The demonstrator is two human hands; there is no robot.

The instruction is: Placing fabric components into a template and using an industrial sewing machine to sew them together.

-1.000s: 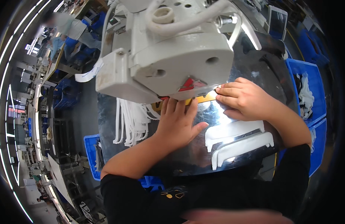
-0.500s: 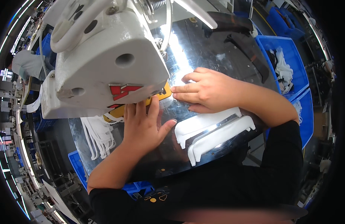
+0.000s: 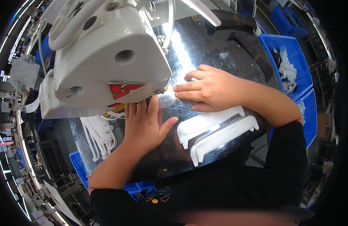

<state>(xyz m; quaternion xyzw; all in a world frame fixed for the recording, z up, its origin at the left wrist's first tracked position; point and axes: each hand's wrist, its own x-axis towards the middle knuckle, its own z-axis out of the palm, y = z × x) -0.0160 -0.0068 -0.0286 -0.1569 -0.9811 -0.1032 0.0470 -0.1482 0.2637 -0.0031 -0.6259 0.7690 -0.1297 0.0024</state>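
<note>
Beneath the white sewing machine head [image 3: 110,71], my left hand [image 3: 144,124] lies with its fingers stretched forward and its thumb apart. Its fingertips are partly hidden by the machine. A yellow piece [image 3: 114,113] shows just left of those fingers, mostly covered by the machine. My right hand [image 3: 209,90] rests on the shiny tabletop [image 3: 223,37] right of the needle area, fingers spread and nearly flat. Whatever lies under either hand is hidden. Close below the right hand are long white fabric pieces [image 3: 225,137] with narrow ends, in two groups.
White strips [image 3: 98,135] hang in a bunch at the table's left edge. Blue bins [image 3: 290,62] with white and dark cloth stand to the right. A dark curved piece [image 3: 251,56] lies at the far right of the table. A person [image 3: 25,73] sits at the far left.
The yellow piece has slid farther under the machine, so less of it shows beside my hands. Both hands stay almost where they were.
</note>
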